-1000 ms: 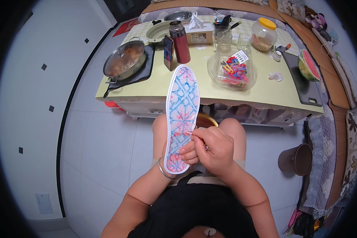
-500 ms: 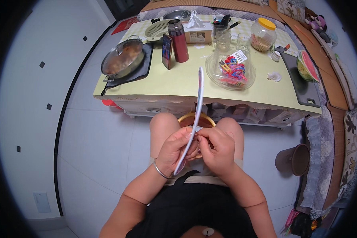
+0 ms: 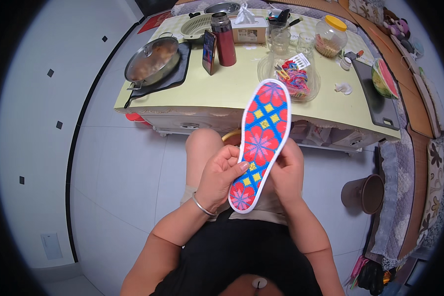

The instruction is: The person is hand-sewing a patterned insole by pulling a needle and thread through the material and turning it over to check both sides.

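In the head view, the left hand (image 3: 223,172) was clamped on an embroidered insole (image 3: 264,133), its thumb laid over the near left part of the patterned face, a hold that seemed to leave most of the stitching uncovered. The right hand (image 3: 288,170) was at the opposite edge, its fingertips hidden behind the insole, so whether it pinched anything could not be told. Between the two hands, the insole slanted away with its narrow heel nearest the wrists, likely so that its red-and-blue face met the eyes. Beyond the hands, past the insole's far end, a clear plastic tray (image 3: 314,90) held embroidery threads (image 3: 298,82) and yellow-handled scissors (image 3: 282,72), perhaps to keep loose strands together within reach. Farther off, ahead of the left hand, a smartphone (image 3: 208,52) stood on edge just beside a red thermos (image 3: 225,44), which probably propped it. Well to the right of the right hand stood a brown wastebasket (image 3: 352,195)
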Tool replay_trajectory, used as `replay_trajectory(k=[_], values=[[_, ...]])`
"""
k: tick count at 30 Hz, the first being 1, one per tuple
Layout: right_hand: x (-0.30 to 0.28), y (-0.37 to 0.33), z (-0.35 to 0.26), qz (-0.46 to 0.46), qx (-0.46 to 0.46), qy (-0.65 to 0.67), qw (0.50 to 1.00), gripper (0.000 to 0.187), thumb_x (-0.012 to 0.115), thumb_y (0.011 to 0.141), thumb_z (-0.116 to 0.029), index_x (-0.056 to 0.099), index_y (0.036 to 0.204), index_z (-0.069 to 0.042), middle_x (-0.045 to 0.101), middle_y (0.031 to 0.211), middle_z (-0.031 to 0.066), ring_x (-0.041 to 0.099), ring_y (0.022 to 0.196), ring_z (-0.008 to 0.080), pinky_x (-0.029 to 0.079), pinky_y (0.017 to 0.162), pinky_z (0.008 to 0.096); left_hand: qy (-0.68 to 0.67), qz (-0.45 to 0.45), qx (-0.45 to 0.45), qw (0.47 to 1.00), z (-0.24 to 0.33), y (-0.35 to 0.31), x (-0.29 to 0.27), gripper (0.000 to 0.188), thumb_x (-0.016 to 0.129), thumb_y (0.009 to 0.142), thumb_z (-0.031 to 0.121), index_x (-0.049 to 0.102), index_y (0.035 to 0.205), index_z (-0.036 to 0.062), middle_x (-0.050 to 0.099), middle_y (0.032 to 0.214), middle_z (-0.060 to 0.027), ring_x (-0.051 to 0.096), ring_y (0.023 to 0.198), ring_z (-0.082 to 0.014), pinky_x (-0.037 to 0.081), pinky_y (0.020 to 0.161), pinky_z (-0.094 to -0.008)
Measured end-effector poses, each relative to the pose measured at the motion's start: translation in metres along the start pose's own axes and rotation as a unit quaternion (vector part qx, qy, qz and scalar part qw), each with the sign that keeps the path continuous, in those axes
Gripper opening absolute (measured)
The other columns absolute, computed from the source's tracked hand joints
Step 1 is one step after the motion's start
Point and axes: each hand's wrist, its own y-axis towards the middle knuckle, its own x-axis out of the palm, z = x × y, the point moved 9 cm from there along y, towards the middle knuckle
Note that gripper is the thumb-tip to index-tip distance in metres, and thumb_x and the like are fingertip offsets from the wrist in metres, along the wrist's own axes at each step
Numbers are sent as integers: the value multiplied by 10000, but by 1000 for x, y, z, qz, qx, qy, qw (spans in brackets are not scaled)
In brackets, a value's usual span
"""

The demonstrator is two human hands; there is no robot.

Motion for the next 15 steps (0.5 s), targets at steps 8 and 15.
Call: replay_trajectory(k=[8,15], values=[[17,-27,-67,18,-387,-338,857,207,671,652,21,638,852,-23,595,888,60,541,821,250,438,695,342,136,10,86,987,4,-5,2,143,550,889,9,467,1005,-2,643,930,-103,616,827,-94,507,721,-225],[-9,-21,-47,-39,-99,198,974,82,543,869,-14,479,919,-22,620,904,137,598,737,199,498,674,288,415,107,223,875,29,2,-26,142,594,837,24,582,975,-8,624,745,-57,550,635,-67,440,551,-234]])
